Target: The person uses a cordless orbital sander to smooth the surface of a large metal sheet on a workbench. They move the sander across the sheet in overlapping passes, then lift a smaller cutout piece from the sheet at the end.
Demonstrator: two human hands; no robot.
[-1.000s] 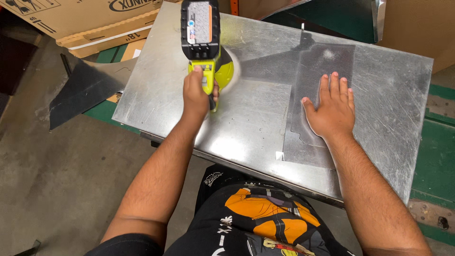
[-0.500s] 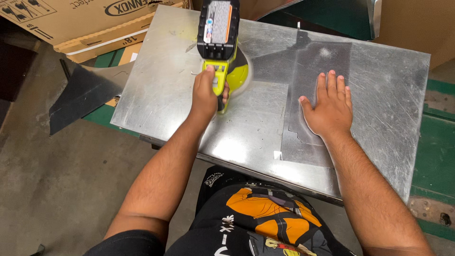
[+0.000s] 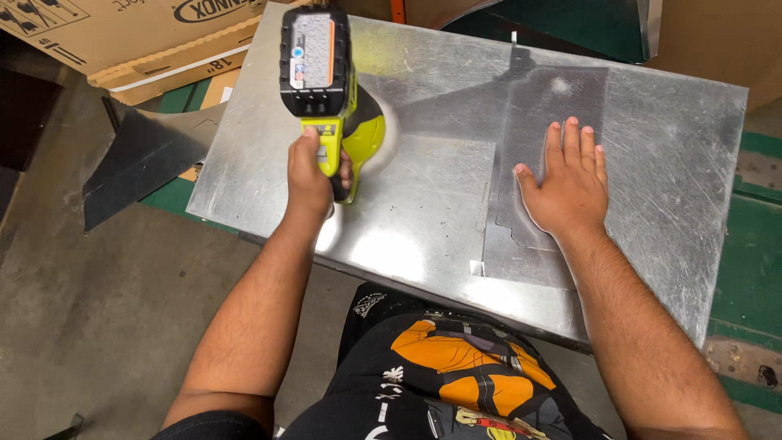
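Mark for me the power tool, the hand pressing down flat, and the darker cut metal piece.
power tool (image 3: 358, 134), head view, on its yellow-green body
right hand (image 3: 570, 183), head view, on its back
darker cut metal piece (image 3: 538, 106), head view, on its bare upper part

Bare forearms, dark printed clothing, from my head view.
I see both my arms uncovered to above the elbow, my left hand (image 3: 314, 175) and right hand (image 3: 568, 183) without gloves, rings or a watch. A black sleeve edge shows at my left upper arm. My black garment carries an orange-and-yellow graphic with small white marks.
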